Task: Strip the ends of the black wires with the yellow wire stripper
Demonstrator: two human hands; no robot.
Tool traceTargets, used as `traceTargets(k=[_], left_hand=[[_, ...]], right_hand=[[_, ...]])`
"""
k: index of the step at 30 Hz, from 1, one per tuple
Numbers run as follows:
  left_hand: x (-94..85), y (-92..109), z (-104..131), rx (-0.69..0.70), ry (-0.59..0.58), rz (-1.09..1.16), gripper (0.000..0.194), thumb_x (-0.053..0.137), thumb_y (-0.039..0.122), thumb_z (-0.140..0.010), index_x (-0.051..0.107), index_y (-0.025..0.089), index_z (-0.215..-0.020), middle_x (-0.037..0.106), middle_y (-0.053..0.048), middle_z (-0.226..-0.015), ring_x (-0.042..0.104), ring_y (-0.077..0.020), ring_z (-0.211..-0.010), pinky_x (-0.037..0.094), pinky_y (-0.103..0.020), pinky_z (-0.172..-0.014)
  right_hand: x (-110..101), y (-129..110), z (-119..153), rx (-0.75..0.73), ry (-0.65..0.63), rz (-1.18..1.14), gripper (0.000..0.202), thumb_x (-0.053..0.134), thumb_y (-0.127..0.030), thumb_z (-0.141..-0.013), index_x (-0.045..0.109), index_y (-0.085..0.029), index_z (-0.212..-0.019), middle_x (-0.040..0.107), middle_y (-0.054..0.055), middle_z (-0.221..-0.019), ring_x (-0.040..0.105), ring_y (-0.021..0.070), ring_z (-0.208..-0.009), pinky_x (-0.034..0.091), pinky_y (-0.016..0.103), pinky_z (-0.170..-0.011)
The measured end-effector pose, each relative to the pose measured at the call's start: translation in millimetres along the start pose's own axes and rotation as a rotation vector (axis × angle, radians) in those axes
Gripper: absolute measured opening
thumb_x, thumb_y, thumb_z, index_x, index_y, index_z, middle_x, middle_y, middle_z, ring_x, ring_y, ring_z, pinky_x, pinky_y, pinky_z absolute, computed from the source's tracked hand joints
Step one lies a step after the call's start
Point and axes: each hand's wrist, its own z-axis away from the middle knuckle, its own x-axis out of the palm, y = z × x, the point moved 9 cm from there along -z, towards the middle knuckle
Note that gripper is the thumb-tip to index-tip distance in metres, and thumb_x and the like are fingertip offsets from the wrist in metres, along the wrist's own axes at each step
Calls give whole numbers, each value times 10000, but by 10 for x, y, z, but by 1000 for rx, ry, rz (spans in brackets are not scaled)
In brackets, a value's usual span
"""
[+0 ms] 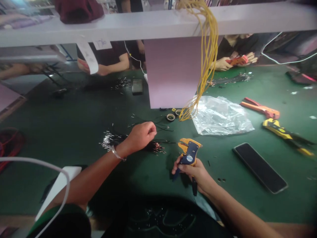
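Note:
My left hand is closed, its fingers curled above a bundle of cut black wires with silvery ends on the left and coppery ends on the right. A thin black wire runs from beneath this hand to the jaws of a blue and yellow wire stripper. The fingertips on the wire are hidden. Wrapped around the stripper's handles is my right hand. A few loose black wires lie just beyond my left hand.
Yellow wires hang from the shelf to the table, beside a clear plastic bag. At right lie orange-handled pliers, a yellow-black tool and a phone. Two tape rolls sit ahead. Co-workers' hands work opposite.

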Motion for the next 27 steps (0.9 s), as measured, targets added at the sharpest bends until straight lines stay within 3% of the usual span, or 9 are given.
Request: traceTargets(k=[3,6,12,16,22,27], left_hand=[[87,252,147,20,28,215,120,560,180,-815,578,159,-932,642,6,-737,564,-100,-624,428,-230,-619],[249,359,249,-35,34,385,73,552,192,-833,565,162,-898,632,14,-713,562,-89,-608,441,-210,-586],[455,428,330,-141,28,592,110,533,206,-845,586,154,-925,572,35,-663,484,-53,-488,417,-183,-485],[548,450,388,-248,-41,795,119,538,194,-821,555,152,-931,544,55,-643,458,-36,-427,395,-173,-434],[746,354,514,-466,-83,944,158,562,198,-796,532,151,-943,509,73,-539,392,-41,-349,290,-150,-317],[929,514,565,-462,-233,1028,114,551,155,-791,540,151,-904,506,81,-468,371,-40,-303,293,-147,-301]], right_hand=[[3,-81,13,-33,33,14,188,780,-232,-654,671,-168,-792,699,34,-701,670,215,-668,525,346,-680],[1,-140,29,-70,54,24,190,782,-243,-652,669,-173,-788,695,28,-700,665,205,-663,527,343,-686],[1,-230,55,-143,58,114,161,753,-258,-675,663,-181,-783,705,29,-685,649,198,-656,512,334,-677],[-17,-259,66,-161,63,129,159,744,-251,-684,666,-183,-805,710,33,-695,652,204,-671,510,337,-687],[-53,-268,63,-206,65,110,145,742,-216,-681,679,-195,-809,714,21,-726,662,201,-696,513,331,-708],[-78,-243,61,-231,73,188,124,719,-208,-697,687,-195,-817,711,25,-739,650,203,-695,514,332,-696]])
